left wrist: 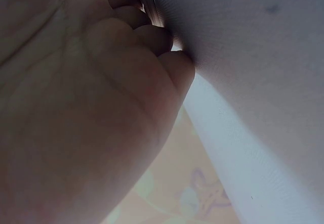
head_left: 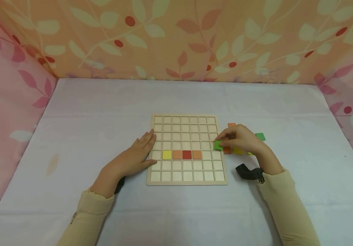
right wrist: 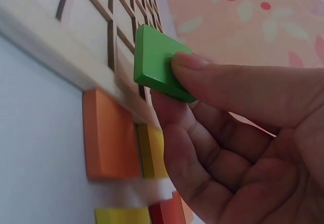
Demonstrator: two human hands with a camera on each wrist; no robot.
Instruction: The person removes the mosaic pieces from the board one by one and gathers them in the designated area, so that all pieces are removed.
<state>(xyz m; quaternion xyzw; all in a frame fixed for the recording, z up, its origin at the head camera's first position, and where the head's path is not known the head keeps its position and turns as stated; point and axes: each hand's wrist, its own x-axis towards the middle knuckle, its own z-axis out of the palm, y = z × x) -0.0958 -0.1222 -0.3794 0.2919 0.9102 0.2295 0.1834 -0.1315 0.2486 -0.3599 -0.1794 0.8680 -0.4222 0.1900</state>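
R hand (head_left: 241, 138) pinches green tile (head_left: 218, 146) by board's (head_left: 187, 183) R edge, L hand (head_left: 138, 153) straight-fingered on L edge; prob. placing step, next needs aligning w/ free cell (head_left: 206, 155).

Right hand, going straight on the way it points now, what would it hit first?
Probably the board, near its right edge, with the green tile held by the right hand touching first; the height gap is unclear.

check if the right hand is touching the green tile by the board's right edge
Touching. The right wrist view shows it: the right hand pinches the green tile, its thumb lying on the tile's face.
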